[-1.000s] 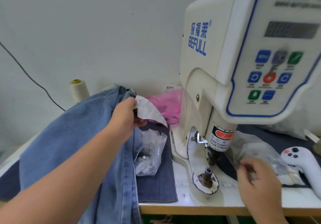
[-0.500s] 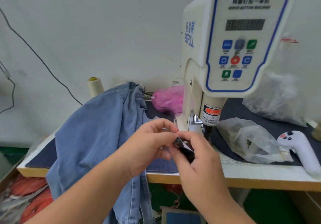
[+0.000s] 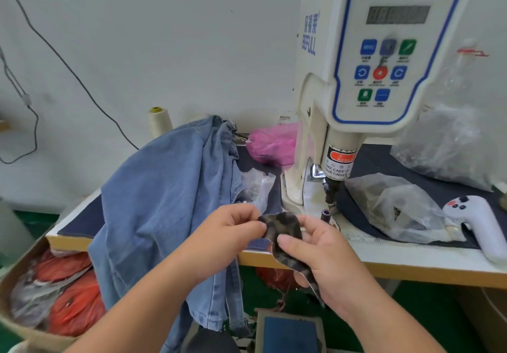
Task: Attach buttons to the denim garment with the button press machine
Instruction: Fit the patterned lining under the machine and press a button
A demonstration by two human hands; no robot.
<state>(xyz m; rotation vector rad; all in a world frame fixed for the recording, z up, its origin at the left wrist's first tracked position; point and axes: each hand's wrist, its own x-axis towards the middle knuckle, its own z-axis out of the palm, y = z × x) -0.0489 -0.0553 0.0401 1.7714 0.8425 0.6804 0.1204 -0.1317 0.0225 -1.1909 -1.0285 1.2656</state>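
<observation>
Both hands hold a small dark camouflage-patterned fabric scrap [image 3: 285, 236] just in front of the tabletop's front edge [image 3: 411, 269]. The left hand [image 3: 233, 232] pinches its upper left corner; the right hand [image 3: 315, 251] clamps it between thumb and fingers. The light blue denim garment [image 3: 164, 210] lies heaped near the tabletop's left corner, spilling over the front edge. The white button press machine [image 3: 370, 78] stands behind the hands, its dark lower die post [image 3: 326, 213] uncovered, with bare surface just around it.
</observation>
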